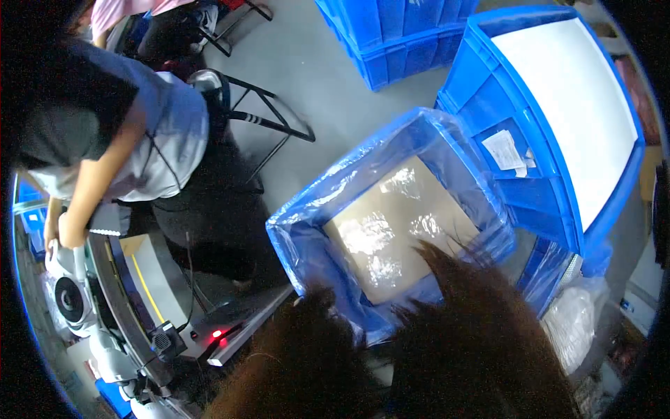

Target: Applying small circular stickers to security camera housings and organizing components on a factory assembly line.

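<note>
Neither my left hand nor my right hand shows. Dark brown, hair-like strands fill the lower middle and hide what lies behind them. Just beyond them stands a blue plastic crate, lined with clear plastic film. A pale, flat sheet or board lies inside the crate, and light glints off the film over it. The near corner of the crate is partly covered by the strands.
At the right a blue crate holds a white sheet. More blue crates are stacked behind. A bundled clear plastic bag sits lower right. At left, a co-worker handles a white robot arm near a black-framed stool.
</note>
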